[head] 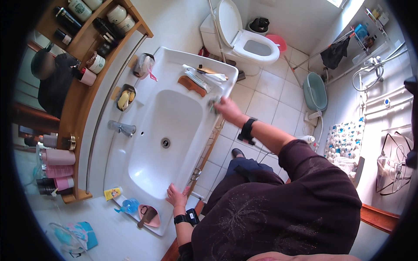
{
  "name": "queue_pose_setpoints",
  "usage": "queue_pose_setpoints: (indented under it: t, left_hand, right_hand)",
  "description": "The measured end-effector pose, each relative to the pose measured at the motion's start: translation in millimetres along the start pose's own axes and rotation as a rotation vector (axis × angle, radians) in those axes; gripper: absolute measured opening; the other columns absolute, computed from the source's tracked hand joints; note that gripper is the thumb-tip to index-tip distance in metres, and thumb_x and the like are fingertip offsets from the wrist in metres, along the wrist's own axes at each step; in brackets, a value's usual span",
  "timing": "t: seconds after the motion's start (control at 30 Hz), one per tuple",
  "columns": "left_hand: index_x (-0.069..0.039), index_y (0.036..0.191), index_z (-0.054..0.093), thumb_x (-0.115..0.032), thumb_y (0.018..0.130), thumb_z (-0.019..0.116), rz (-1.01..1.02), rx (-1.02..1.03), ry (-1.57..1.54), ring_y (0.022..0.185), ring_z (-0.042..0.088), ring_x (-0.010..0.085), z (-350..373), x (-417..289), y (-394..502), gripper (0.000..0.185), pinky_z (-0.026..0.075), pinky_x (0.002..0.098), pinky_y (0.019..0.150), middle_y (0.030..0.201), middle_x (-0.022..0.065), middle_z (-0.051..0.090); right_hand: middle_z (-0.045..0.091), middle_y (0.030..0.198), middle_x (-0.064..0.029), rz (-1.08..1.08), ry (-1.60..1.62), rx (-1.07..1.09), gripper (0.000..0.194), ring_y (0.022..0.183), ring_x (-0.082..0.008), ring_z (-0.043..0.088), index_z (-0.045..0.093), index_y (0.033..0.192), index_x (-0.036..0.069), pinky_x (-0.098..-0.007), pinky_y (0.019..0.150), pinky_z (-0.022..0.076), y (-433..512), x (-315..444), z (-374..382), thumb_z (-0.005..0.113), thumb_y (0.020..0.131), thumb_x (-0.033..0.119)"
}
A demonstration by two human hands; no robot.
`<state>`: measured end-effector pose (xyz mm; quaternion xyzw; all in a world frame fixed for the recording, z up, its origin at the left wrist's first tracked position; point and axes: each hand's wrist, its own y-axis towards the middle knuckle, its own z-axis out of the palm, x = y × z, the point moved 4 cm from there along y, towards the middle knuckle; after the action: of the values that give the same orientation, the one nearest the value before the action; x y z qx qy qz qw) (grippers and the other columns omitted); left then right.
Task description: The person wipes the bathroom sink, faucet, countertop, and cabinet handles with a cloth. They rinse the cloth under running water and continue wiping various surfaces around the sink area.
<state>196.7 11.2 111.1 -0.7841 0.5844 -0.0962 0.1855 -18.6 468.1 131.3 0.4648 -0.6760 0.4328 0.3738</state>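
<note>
In the head view my right hand (227,110) is at the front rim of the white washbasin (150,75), near its toilet-side corner. Its fingers close on a small green-and-grey object (213,105), too blurred to name. Beside it on the ledge lie a brown comb (192,86), a toothpaste tube (197,78) and a crumpled white item (215,76). My left hand (177,195) rests, fingers spread, on the front rim at the other end of the basin and holds nothing. The bowl between them shows a metal drain (165,142); the faucet (122,128) stands behind it.
Soap (124,99) sits in a holder at the back. A blue pump bottle (130,206) and a pink dish (154,218) occupy the near-left ledge. A wooden shelf (94,65) with bottles overhangs the back edge. A toilet (240,42) and a green tub (314,92) stand beyond.
</note>
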Motion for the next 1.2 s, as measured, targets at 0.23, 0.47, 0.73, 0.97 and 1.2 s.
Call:
queue_pose_setpoints:
  t: [0.23,0.47,0.73,0.97,1.2]
  left_hand:
    - [-0.014,0.144,0.031,-0.074,0.069,0.064,-0.018,0.022,0.037,0.137,0.033,0.0322,-1.6,-1.5,1.5,0.102,0.027,0.0652,0.103,0.146,0.0124,0.039]
    - [-0.013,0.144,0.030,-0.071,0.068,0.068,-0.009,0.039,-0.033,0.140,0.027,0.0325,-4.0,-4.4,-0.2,0.103,0.021,0.0707,0.104,0.149,0.0128,0.035]
    - [-0.016,0.144,0.032,-0.074,0.063,0.068,-0.045,0.019,-0.052,0.140,0.028,0.0325,-7.9,-9.0,-4.1,0.106,0.018,0.0683,0.107,0.149,0.0114,0.035]
    - [-0.017,0.144,0.032,-0.072,0.063,0.070,-0.066,0.005,-0.079,0.141,0.027,0.0328,-10.8,-11.4,-6.4,0.105,0.014,0.0651,0.110,0.150,0.0116,0.036]
    - [-0.016,0.143,0.035,-0.076,0.060,0.068,-0.095,-0.008,-0.081,0.141,0.027,0.0331,-12.9,-13.3,-8.0,0.107,0.013,0.0667,0.111,0.150,0.0130,0.036]
  right_hand:
    - [0.054,0.097,-0.0161,-0.762,-0.342,0.602,0.036,0.090,-0.0328,0.057,0.069,0.108,0.013,-0.0420,0.079,0.0502,-107.9,33.8,123.9,0.056,0.076,0.005]
    - [0.065,0.105,-0.0125,-0.779,-0.377,0.041,0.030,0.098,-0.0327,0.060,0.075,0.093,0.011,-0.0379,0.088,0.0505,4.2,73.5,-2.2,0.055,0.074,0.000]
    - [0.059,0.122,-0.0130,-1.021,-0.629,0.264,0.024,0.120,-0.0331,0.051,0.061,0.102,0.002,-0.0435,0.105,0.0379,-85.6,29.7,123.7,0.063,0.082,0.015]
    - [0.062,0.119,-0.0122,-0.669,-0.434,0.615,0.021,0.116,-0.0331,0.056,0.063,0.106,0.004,-0.0417,0.099,0.0450,-33.8,25.0,79.6,0.057,0.085,0.008]
    - [0.060,0.116,-0.0123,-0.744,-0.837,0.298,0.034,0.109,-0.0322,0.057,0.060,0.115,0.005,-0.0465,0.090,0.0464,-26.9,32.6,81.3,0.058,0.082,0.009]
